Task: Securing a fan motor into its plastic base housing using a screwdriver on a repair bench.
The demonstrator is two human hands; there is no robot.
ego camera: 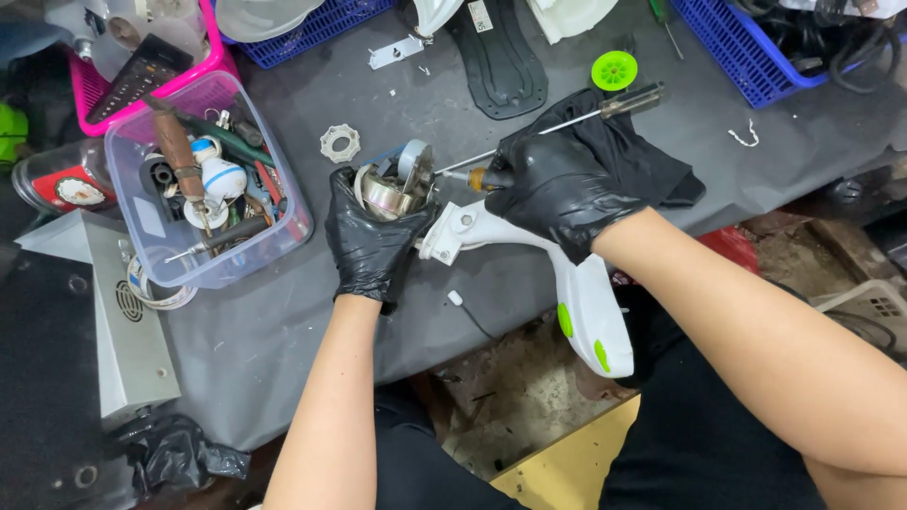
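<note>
Disassembly appears partly complete. The left hand [370,241] is clamped around the exposed motor [392,189], which sits at the head of the white appliance body [567,283]. The right hand [557,194] is closed on a screwdriver [557,123], tip at the motor. 1 toothed ring [340,144] lies loose on the desk [283,331], just beyond the left hand. The motor is not yet separated.

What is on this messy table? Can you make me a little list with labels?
left hand: black glove, holds a round metal motor
right hand: black glove, holds a tool with an amber handle, tip toward the motor
under the hands: white appliance body with green spots
near the right hand: long screwdriver, green plastic wheel, black cloth
left side: clear box of tools, pink basket
surface: grey table
</note>
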